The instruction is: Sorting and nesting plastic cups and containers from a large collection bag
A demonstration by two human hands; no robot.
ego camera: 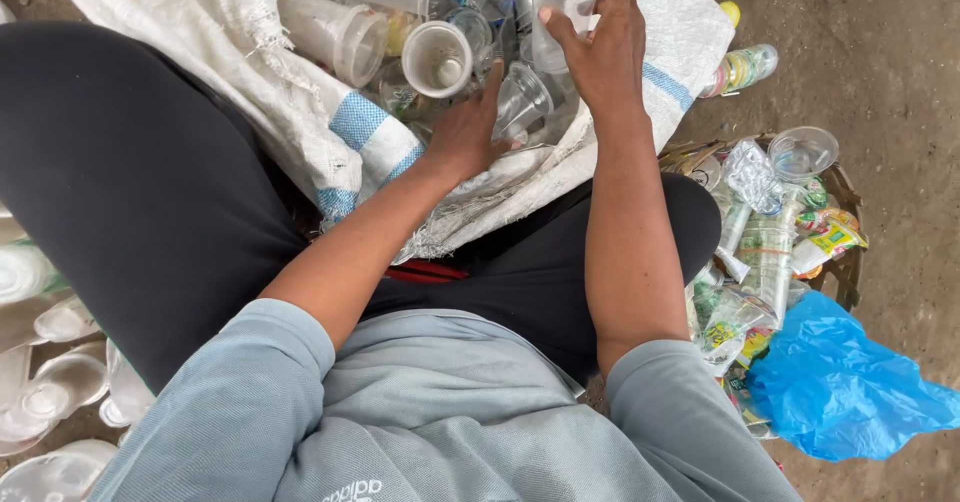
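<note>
Over my lap, inside the white sack point(250, 52), my left hand point(462, 137) grips a clear cup point(520, 102) while my right hand point(605, 47) clasps another clear cup point(555, 12) beyond it

a blue plastic bag point(840, 382) lies crumpled on the dirt ground point(880, 52) at the lower right. just beside it sits a round basket point(848, 252) heaped with clear wrappers, flattened bottles and coloured packets, with 1 shallow clear bowl point(803, 152) on top. farther up, a small bottle with a colourful label point(742, 68) lies on the ground, and a yellow cap point(731, 12) is near it. white foam lids and trays point(45, 382) are stacked at the left edge.
</note>
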